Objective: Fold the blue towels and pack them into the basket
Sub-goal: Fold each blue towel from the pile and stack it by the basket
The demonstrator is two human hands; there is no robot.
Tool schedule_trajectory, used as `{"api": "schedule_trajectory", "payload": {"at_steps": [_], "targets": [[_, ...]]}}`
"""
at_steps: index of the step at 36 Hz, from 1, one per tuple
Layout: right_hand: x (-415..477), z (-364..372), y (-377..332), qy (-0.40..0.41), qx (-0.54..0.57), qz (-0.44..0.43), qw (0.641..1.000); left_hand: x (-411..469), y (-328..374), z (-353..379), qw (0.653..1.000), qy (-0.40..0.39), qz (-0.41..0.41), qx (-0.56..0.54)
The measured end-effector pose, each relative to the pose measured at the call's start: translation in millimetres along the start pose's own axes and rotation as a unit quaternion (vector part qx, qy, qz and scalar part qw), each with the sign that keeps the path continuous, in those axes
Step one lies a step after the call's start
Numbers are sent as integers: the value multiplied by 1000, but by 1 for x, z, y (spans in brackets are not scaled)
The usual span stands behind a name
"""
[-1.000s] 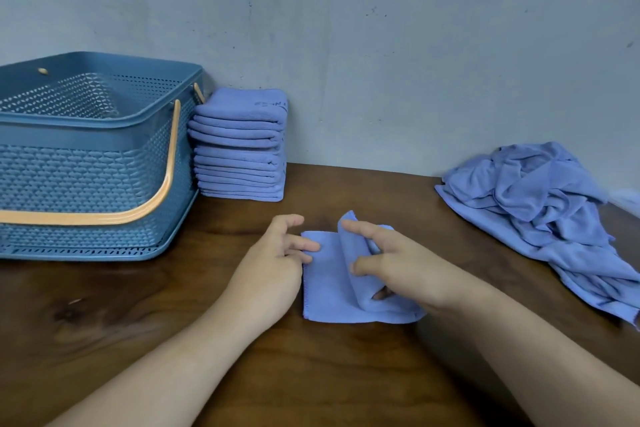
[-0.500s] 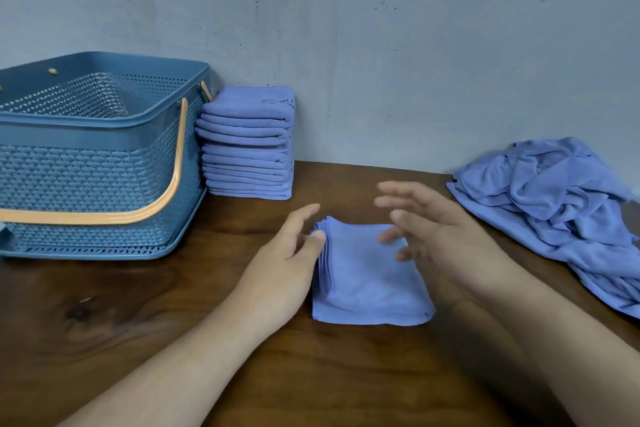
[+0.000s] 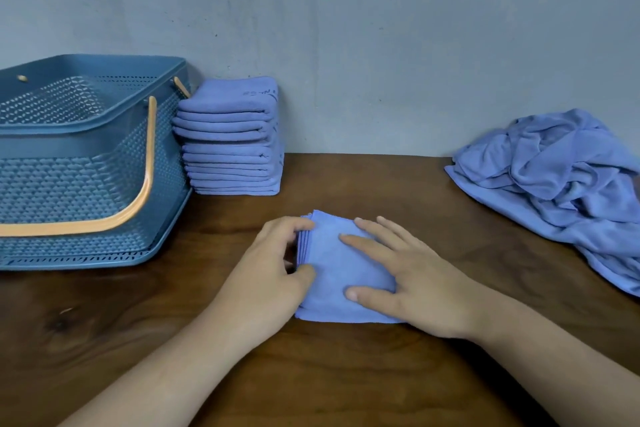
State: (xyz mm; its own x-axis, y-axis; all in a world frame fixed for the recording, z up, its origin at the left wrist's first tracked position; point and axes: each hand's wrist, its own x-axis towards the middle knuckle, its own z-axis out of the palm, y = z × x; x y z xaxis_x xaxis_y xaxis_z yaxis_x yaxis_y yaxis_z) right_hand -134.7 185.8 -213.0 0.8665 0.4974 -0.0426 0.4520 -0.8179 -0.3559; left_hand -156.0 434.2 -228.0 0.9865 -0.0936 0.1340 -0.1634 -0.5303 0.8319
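Note:
A small folded blue towel (image 3: 334,274) lies flat on the wooden table (image 3: 346,374) in front of me. My left hand (image 3: 273,274) grips its left layered edge, fingers curled round the top corner and thumb on the lower part. My right hand (image 3: 412,277) lies flat on top of the towel with straight, spread fingers pressing it down. A blue plastic basket (image 3: 86,163) with an orange handle stands at the left. A stack of several folded blue towels (image 3: 230,139) sits just right of the basket against the wall.
A heap of crumpled blue towels (image 3: 561,180) lies at the right against the wall (image 3: 381,28). Bare wooden table surface stretches between the stack, the heap and my hands.
The towel's raised half has been folded over flat. My right hand, which hovered above it, has come down onto the towel, and my left hand has closed round its left edge.

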Motion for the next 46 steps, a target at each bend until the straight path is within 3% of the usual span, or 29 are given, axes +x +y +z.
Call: {"api": "schedule_trajectory", "payload": {"at_steps": [8, 12, 16, 22, 24, 26, 29, 32, 38, 43, 46], "targets": [[0, -4, -6, -48, -19, 12, 999, -7, 9, 7, 982, -56, 114, 138], [0, -4, -6, -52, -26, 12, 998, -9, 10, 8, 956, -117, 49, 263], [1, -4, -6, -41, -28, 11, 999, -12, 14, 12, 946, -103, 3, 307], [-1, 4, 2, 47, 69, -12, 996, -16, 18, 14, 955, -96, -29, 278], [1, 3, 8, 145, 146, 35, 978, -16, 18, 10, 974, -78, -46, 209], [2, -3, 15, 225, 120, 115, 960, -14, 17, 4, 989, -36, -72, 121], [0, -9, 18, 180, 10, 196, 964, -12, 16, 0, 989, 25, -95, 109], [1, -9, 15, 161, 17, 216, 963, -10, 18, 2, 981, 3, -91, 174], [12, -5, 14, 172, 205, 205, 941, -7, 14, 6, 969, -36, -81, 232], [4, -9, -3, 182, 455, 142, 860, -7, 13, 6, 978, -17, -67, 195], [-1, -12, -14, 180, 551, 93, 809, -6, 13, 6, 992, 37, -75, 99]]}}
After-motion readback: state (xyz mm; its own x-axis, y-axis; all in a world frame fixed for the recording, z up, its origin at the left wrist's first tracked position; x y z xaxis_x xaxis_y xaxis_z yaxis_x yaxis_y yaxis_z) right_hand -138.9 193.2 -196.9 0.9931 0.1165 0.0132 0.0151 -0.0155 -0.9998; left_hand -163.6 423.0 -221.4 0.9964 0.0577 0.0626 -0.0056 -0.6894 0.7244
